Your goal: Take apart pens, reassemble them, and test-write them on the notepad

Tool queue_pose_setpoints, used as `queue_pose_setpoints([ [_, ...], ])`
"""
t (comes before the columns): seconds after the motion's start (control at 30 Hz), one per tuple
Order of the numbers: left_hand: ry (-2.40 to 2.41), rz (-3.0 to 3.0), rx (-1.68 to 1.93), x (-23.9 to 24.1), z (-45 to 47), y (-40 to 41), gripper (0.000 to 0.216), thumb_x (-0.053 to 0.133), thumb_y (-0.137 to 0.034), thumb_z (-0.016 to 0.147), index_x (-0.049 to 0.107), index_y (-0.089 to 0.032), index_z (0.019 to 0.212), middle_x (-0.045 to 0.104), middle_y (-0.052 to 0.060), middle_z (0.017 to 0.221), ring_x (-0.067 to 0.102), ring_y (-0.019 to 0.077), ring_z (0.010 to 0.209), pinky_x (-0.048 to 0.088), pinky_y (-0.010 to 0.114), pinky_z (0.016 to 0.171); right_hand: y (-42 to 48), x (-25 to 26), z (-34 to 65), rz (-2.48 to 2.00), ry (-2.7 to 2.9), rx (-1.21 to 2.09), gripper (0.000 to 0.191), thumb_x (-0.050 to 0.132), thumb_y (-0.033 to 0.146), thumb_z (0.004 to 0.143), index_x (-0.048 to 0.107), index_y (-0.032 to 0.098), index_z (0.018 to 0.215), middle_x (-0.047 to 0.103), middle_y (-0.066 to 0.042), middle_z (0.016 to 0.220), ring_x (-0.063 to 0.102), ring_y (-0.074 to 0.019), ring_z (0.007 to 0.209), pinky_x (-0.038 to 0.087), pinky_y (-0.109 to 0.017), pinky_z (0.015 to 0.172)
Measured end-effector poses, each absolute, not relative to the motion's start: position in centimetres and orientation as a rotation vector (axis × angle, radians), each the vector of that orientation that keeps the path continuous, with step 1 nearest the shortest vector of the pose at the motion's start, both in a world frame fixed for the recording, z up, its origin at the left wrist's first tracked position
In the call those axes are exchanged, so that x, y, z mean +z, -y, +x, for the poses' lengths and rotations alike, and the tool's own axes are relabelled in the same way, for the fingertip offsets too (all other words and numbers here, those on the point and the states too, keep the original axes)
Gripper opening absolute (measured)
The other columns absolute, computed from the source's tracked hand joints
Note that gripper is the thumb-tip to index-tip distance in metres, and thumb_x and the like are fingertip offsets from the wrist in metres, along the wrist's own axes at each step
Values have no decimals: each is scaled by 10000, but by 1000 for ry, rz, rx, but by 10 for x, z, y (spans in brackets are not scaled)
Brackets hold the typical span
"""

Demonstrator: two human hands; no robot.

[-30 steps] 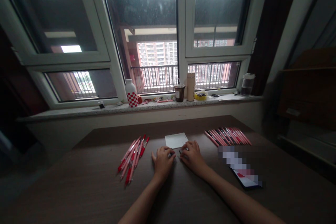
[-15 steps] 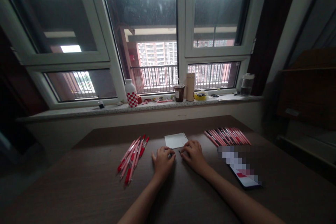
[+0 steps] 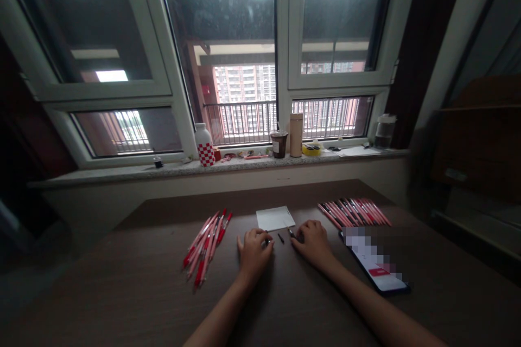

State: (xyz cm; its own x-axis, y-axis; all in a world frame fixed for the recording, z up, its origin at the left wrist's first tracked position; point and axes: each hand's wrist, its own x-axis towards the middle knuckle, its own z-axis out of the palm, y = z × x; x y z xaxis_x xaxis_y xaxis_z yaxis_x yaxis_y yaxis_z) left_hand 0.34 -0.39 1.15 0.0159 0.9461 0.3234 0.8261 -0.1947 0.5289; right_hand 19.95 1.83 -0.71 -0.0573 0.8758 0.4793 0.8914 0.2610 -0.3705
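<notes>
Just in front of the white notepad [image 3: 275,217], my left hand [image 3: 254,254] rests on the table with its fingers curled. A small dark piece [image 3: 266,242] shows between its thumb and fingers, mostly hidden. To the right, my right hand [image 3: 315,244] pinches a thin dark pen-like piece [image 3: 290,232], its tip pointing toward the pad. Between both hands a short black piece [image 3: 280,238], perhaps a pen cap, lies loose on the table. A loose pile of pink-and-red pens [image 3: 207,246] lies left of my left hand.
Beyond my right hand lies a neat row of pink, red and black pens [image 3: 354,212]. A phone [image 3: 388,281] with a lit screen lies beside my right forearm. On the windowsill stand a checkered bottle [image 3: 205,146], a drink cup [image 3: 279,145] and a beige flask [image 3: 296,135].
My right hand has moved right, away from my left hand, and now shows a pen-like piece in its fingers. The short black piece now lies free between the hands. My left hand stays nearly still.
</notes>
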Motion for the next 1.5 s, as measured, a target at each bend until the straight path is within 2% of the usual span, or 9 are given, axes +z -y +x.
queue_pose_setpoints([
  [0.2,-1855,2076,937,14,3,5,130,561,-302,799,679,-283,851,617,24,1079,496,216,1116,122,583,1084,-19,-8,200,-1574,1881,18,98,656,290,730,639,206,684,601,-74,866,479,-265,963,373,-372,855],
  [0.43,-1868,2114,991,12,0,4,341,531,-281,823,587,-320,1157,612,35,1161,507,221,1136,183,538,1089,-24,-2,212,-1505,1903,81,93,620,290,774,674,219,801,629,-52,914,503,-238,979,362,-355,875],
  [0.57,-1842,2143,1005,10,-2,5,393,529,-292,839,535,-331,1231,594,38,1226,490,220,1175,160,551,1096,-25,1,219,-1429,2013,71,118,605,284,807,680,235,884,644,-41,943,499,-239,1007,311,-399,954],
  [0.8,-1834,2213,984,10,-2,6,234,574,-316,821,645,-335,1043,621,17,1158,515,221,1131,126,585,1099,-21,4,216,-1308,2094,74,99,599,237,824,663,261,895,663,-9,920,506,-222,1016,177,-479,1064],
  [1.1,-1843,2169,1027,10,-2,6,133,566,-285,824,696,-296,850,624,12,1095,527,227,1096,90,620,1093,-19,6,215,-1255,2066,93,92,596,265,839,675,261,885,663,-18,914,506,-222,1009,209,-465,1048],
  [1.27,-1855,2088,1059,10,-2,5,150,550,-262,823,698,-281,831,626,16,1083,535,223,1079,176,591,1075,-21,6,218,-1282,2055,74,103,597,250,836,680,261,896,659,-21,935,506,-220,1010,235,-442,1035],
  [1.5,-1847,2008,1113,10,-5,4,155,559,-250,802,713,-260,794,630,21,1041,543,219,1059,286,490,1032,-24,6,223,-1327,2029,21,124,583,235,840,688,260,901,654,-34,948,504,-233,1012,272,-412,992],
])
